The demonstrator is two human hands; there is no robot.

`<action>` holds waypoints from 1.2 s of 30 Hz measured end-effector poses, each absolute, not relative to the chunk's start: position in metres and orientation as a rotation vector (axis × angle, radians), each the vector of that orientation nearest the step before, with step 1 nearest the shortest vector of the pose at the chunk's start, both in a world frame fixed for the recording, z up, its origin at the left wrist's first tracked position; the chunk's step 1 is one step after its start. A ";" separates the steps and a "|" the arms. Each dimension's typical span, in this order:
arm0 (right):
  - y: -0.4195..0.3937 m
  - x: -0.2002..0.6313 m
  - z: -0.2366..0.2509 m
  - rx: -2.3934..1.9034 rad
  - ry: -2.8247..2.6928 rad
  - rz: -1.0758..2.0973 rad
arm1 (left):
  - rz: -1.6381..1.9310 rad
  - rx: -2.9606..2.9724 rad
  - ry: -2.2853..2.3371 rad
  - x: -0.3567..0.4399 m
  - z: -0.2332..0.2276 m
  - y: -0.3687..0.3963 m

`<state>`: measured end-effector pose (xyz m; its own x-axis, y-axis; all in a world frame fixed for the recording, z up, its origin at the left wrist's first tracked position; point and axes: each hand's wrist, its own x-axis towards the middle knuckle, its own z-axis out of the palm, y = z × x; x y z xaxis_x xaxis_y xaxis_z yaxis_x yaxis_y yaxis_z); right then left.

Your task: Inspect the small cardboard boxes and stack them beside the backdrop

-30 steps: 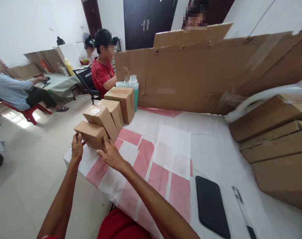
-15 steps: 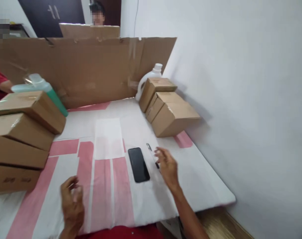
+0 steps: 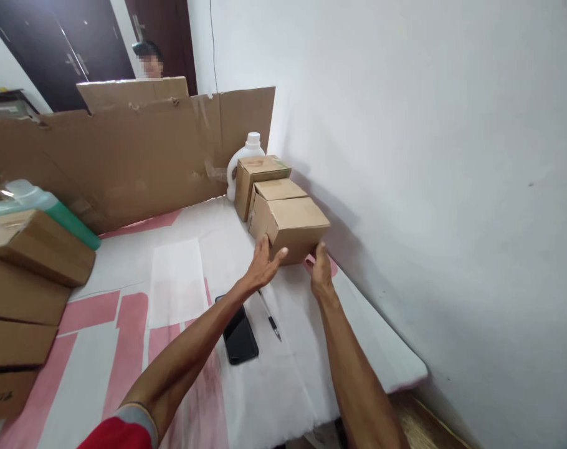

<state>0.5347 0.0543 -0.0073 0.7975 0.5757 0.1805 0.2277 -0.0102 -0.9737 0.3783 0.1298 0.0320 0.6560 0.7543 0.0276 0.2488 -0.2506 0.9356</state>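
Observation:
A brown cardboard box [image 3: 302,234] is the nearest of a short row at the right side of the table. My left hand [image 3: 263,265] is against its left side, fingers on the cardboard and thumb pointing out across the near face. At the lower right corner, my right hand [image 3: 321,271] grips the box; some of its fingertips are hidden. A black phone [image 3: 241,340] lies below my left forearm, which covers part of it. Beside the phone is a pen [image 3: 270,318] with a black grip, its far end partly hidden by my left wrist.
Two more boxes [image 3: 265,165] and a white jug [image 3: 252,146] stand behind. Stacked boxes [image 3: 22,293] and a green-liquid bottle [image 3: 63,215] occupy the left. White paper [image 3: 176,284] lies mid-table. A cardboard partition [image 3: 138,149] crosses the back, with a person beyond; the wall [image 3: 428,187] borders the right.
Both hands have moved forward to the nearest right-hand box and now touch it. My right hand has left the area beside the pen. The view has turned toward the right.

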 end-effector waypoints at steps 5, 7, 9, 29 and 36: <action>0.018 0.476 -0.002 -1.409 -0.677 0.478 | 0.727 1.889 0.735 0.310 0.030 0.079; 0.018 0.443 0.008 -1.341 -0.715 0.570 | 0.845 1.980 0.773 0.258 0.030 0.052; 0.027 0.407 0.018 -1.303 -0.798 0.683 | 0.891 2.060 0.940 0.205 0.031 0.028; 0.100 0.269 -0.003 -1.078 -0.852 1.610 | 0.863 2.592 1.355 0.053 0.068 0.046; 0.069 0.273 -0.018 -1.002 -0.527 1.568 | 1.003 2.287 1.123 0.055 0.071 0.091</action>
